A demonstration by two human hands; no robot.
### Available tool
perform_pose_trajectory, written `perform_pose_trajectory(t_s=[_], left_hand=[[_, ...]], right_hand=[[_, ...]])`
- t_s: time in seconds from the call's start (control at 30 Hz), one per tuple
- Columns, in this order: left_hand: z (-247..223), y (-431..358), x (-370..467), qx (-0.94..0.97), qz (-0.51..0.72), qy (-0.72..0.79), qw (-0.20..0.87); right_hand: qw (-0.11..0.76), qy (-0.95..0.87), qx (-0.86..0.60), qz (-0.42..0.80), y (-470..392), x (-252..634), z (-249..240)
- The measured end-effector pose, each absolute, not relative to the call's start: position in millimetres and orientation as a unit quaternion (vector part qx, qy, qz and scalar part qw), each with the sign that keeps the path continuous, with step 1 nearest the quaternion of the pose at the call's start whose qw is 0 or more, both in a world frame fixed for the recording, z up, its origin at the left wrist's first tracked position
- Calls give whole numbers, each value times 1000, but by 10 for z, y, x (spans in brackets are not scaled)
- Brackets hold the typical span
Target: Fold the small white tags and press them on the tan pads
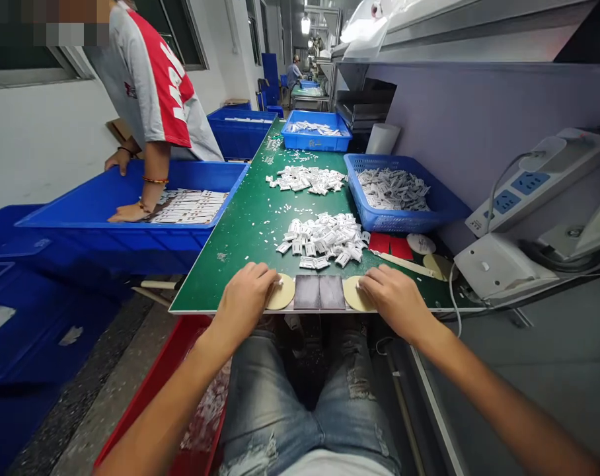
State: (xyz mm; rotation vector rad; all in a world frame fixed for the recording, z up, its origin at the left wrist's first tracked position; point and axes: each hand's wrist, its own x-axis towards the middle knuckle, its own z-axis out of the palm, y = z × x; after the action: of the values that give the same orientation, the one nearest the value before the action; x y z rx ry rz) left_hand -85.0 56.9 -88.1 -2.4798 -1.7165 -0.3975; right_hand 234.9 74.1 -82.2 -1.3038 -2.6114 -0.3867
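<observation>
My left hand [248,294] is at the table's near edge, fingers pinched over a round pale-yellow disc [284,296]. A bit of a small white plastic piece shows at its fingertips. Across from it, my right hand [396,297] pinches in the same way over a second yellow disc [353,297], with a speck of white at the fingertips. Between the discs lie two dark grey square plates [320,292], side by side. Just beyond them is a heap of white plastic parts [324,238].
The green table [240,244] carries another white heap [307,178], a blue basket of parts [404,215], a blue tray [314,140], red pads [390,246] and a power strip [518,182]. At left, a co-worker [151,86] reaches into a blue bin [92,205]. Below stands a red bin [146,396].
</observation>
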Motion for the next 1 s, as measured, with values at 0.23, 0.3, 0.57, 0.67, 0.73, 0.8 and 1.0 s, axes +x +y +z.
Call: perform_pose_trajectory(t_s=[0.23,0.3,0.57,0.67,0.73,0.8,1.0], left_hand=[[-862,566,-887,-811,-133,-568,43],[-864,577,-872,-821,-138,-554,26],[-774,319,-877,-805,-219,-542,-99],[-768,30,-981,-714,-299,-530,-345],[-762,5,-975,-581,-410,-536,-455],[-753,143,-891,-468,-511,-515,-505],[-910,556,-703,-661,-433,-574,-214]], right_hand=[[114,-881,-440,-134,695,2345,-808],[130,-878,-445,-117,695,2325,-799],[158,-882,-433,-95,540,2426,-805],[244,-853,-457,62,357,2461,-775],[332,-783,-491,187,348,2406,-766],[402,-701,-517,282,444,2313,-788],[324,-776,-530,105,657,2236,-953]])
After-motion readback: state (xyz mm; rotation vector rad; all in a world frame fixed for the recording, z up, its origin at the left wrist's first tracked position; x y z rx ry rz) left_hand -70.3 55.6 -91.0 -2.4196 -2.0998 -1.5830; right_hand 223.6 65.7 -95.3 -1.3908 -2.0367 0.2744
